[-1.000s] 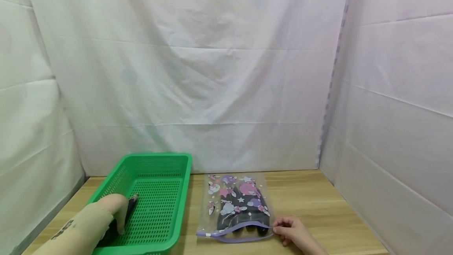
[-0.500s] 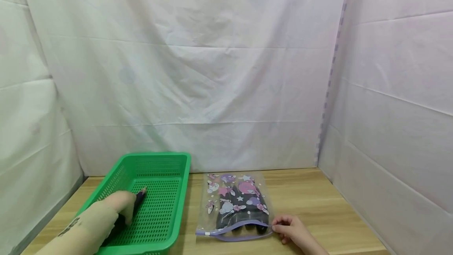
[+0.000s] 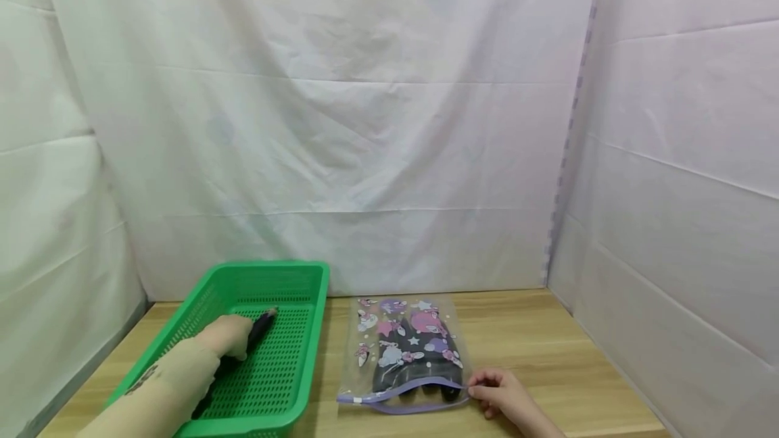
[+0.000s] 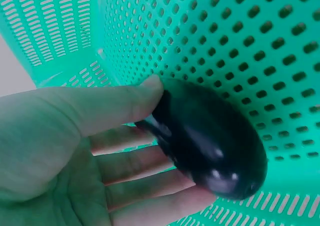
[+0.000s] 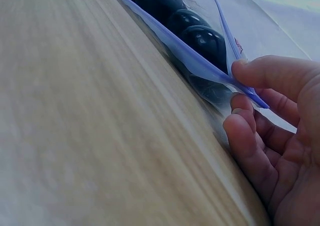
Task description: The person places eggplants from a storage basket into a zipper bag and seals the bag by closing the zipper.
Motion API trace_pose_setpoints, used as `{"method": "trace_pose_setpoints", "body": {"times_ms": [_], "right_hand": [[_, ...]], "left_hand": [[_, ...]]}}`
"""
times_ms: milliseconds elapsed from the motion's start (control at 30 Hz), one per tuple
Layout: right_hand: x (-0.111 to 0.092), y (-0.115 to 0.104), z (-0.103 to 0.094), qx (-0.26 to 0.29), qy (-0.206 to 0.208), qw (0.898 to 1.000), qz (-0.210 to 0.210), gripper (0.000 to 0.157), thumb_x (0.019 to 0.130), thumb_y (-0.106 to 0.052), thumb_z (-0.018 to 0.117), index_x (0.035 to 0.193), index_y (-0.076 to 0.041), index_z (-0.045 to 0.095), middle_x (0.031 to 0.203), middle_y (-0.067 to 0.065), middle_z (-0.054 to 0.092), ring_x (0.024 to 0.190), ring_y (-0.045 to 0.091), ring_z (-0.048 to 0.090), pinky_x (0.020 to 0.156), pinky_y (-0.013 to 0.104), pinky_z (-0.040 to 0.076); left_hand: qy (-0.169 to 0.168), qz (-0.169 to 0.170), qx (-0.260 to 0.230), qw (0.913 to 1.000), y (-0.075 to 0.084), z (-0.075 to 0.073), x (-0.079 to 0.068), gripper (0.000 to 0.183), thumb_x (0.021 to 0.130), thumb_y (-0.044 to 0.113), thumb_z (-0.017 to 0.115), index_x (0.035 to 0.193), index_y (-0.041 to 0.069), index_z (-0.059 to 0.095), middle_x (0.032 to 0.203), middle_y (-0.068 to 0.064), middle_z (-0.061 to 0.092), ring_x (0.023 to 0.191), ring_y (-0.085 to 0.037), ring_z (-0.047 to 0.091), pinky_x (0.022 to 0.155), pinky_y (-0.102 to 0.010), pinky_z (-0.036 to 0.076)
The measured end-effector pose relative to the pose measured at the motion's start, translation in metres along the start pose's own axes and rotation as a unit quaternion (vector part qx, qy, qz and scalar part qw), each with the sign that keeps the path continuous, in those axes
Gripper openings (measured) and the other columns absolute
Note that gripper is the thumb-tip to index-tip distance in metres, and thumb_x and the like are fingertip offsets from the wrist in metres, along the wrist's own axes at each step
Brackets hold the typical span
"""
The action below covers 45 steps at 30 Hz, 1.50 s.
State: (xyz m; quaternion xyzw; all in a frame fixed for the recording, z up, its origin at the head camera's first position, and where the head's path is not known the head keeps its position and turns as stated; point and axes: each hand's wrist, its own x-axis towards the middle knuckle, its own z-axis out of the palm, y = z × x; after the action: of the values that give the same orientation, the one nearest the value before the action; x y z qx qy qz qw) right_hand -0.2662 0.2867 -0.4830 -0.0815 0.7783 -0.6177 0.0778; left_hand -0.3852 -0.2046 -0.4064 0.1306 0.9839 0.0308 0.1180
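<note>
My left hand [image 3: 228, 336] reaches into the green basket [image 3: 276, 374] and holds a dark purple eggplant [image 3: 262, 330]. In the left wrist view, the thumb lies along one side of the glossy eggplant [image 4: 212, 136] and the fingers pass along the other; its stem end is hidden there but points to the back of the basket in the head view. At the mouth of a clear printed zip bag [image 3: 359, 377], my right hand [image 3: 505, 397] pinches the purple zip's right corner. Several dark eggplants [image 5: 205, 43] lie inside, their rounded ends toward the parted opening.
The basket has tall perforated walls [image 4: 240, 35] and stands on the left of the wooden table [image 3: 517, 336]. White curtains [image 3: 365, 154] enclose the back and both sides. The bag lies flat to the right of the basket.
My left hand has moved rightward and farther back within the basket, and the eggplant has come along with it. The right hand and the bag have stayed in place.
</note>
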Motion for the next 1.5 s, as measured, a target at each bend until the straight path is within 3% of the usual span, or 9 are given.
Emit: {"method": "trace_pose_setpoints", "body": {"times_ms": [233, 400, 567, 700, 800, 900, 1067, 1267, 1500], "right_hand": [[0.006, 0.021, -0.006, 0.004, 0.009, 1.0, 0.002, 0.024, 0.079, -0.012, 0.062, 0.091, 0.008, 0.059, 0.07, 0.001, 0.051, 0.057, 0.009, 0.047, 0.046, 0.024, 0.045], [0.01, 0.028, -0.008, -0.005, 0.013, 1.0, -0.001, 0.024, 0.079, -0.014, 0.063, 0.091, 0.006, 0.059, 0.069, 0.0, 0.051, 0.056, 0.009, 0.047, 0.046, 0.024, 0.045], [0.01, 0.029, -0.007, -0.001, 0.006, 1.0, -0.006, 0.024, 0.079, -0.014, 0.063, 0.091, 0.006, 0.059, 0.068, 0.0, 0.051, 0.057, 0.008, 0.047, 0.046, 0.023, 0.044], [0.01, 0.031, -0.007, 0.003, 0.0, 1.0, -0.004, 0.024, 0.078, -0.015, 0.064, 0.09, 0.005, 0.06, 0.07, 0.0, 0.051, 0.057, 0.008, 0.048, 0.046, 0.023, 0.044], [0.009, 0.031, -0.007, 0.002, 0.002, 1.0, -0.002, 0.024, 0.078, -0.016, 0.064, 0.09, 0.004, 0.06, 0.071, 0.001, 0.052, 0.057, 0.009, 0.048, 0.047, 0.024, 0.045], [0.01, 0.031, -0.007, -0.008, 0.008, 1.0, -0.004, 0.023, 0.078, -0.017, 0.064, 0.089, 0.003, 0.061, 0.07, 0.001, 0.052, 0.057, 0.009, 0.048, 0.047, 0.025, 0.045], [0.012, 0.03, -0.008, -0.017, 0.014, 1.0, -0.006, 0.023, 0.078, -0.016, 0.063, 0.09, 0.003, 0.06, 0.069, 0.001, 0.051, 0.057, 0.009, 0.048, 0.047, 0.025, 0.046], [0.008, 0.023, -0.007, -0.006, 0.004, 1.0, -0.002, 0.021, 0.08, -0.011, 0.061, 0.09, 0.007, 0.059, 0.068, 0.001, 0.05, 0.057, 0.009, 0.047, 0.046, 0.024, 0.045], [0.006, 0.016, -0.005, 0.001, 0.003, 1.0, 0.001, 0.021, 0.081, -0.01, 0.061, 0.09, 0.009, 0.058, 0.069, 0.001, 0.05, 0.057, 0.01, 0.047, 0.047, 0.024, 0.044]], "left_hand": [[-0.036, -0.005, -0.033, 0.9988, 0.004, -0.009, 0.005, 0.021, 0.079, -0.003, 0.058, 0.1, -0.003, 0.055, 0.1, -0.022, 0.053, 0.091, -0.038, 0.05, 0.061, -0.04, 0.034], [-0.057, -0.002, -0.077, 0.9954, -0.004, -0.006, 0.008, 0.038, 0.082, -0.012, 0.043, 0.12, -0.009, 0.044, 0.121, -0.03, 0.04, 0.112, -0.051, 0.03, 0.073, -0.045, 0.034], [-0.048, 0.016, -0.066, 0.9966, -0.01, -0.003, 0.01, 0.035, 0.081, -0.001, 0.057, 0.114, -0.008, 0.049, 0.111, -0.027, 0.049, 0.102, -0.046, 0.044, 0.074, -0.049, 0.039], [-0.057, 0.011, -0.093, 0.994, -0.011, -0.001, 0.008, 0.072, 0.071, 0.007, 0.071, 0.131, -0.005, 0.032, 0.118, -0.028, 0.044, 0.096, -0.041, 0.048, 0.068, -0.046, 0.042], [-0.068, 0.006, -0.11, 0.9916, -0.011, -0.002, 0.007, 0.093, 0.066, 0.003, 0.073, 0.14, 0.004, 0.017, 0.102, -0.023, 0.052, 0.068, -0.025, 0.051, 0.052, -0.034, 0.037], [-0.065, 0.015, -0.104, 0.9923, -0.011, -0.004, 0.006, 0.1, 0.063, -0.002, 0.074, 0.142, 0.01, 0.014, 0.092, -0.017, 0.055, 0.048, -0.015, 0.036, 0.043, -0.029, 0.029], [-0.042, 0.031, -0.075, 0.9958, -0.01, -0.006, 0.003, 0.096, 0.06, -0.005, 0.075, 0.14, 0.011, 0.024, 0.117, -0.028, 0.046, 0.046, -0.015, 0.036, 0.04, -0.029, 0.028], [-0.036, 0.035, -0.062, 0.9968, -0.011, -0.003, 0.001, 0.08, 0.062, -0.005, 0.073, 0.133, 0.007, 0.037, 0.112, -0.023, 0.05, 0.051, -0.018, 0.041, 0.042, -0.03, 0.027], [-0.026, 0.042, -0.063, 0.9968, -0.012, -0.003, 0.001, 0.074, 0.061, -0.002, 0.075, 0.128, 0.008, 0.045, 0.117, -0.024, 0.048, 0.077, -0.025, 0.051, 0.047, -0.034, 0.035]]}}
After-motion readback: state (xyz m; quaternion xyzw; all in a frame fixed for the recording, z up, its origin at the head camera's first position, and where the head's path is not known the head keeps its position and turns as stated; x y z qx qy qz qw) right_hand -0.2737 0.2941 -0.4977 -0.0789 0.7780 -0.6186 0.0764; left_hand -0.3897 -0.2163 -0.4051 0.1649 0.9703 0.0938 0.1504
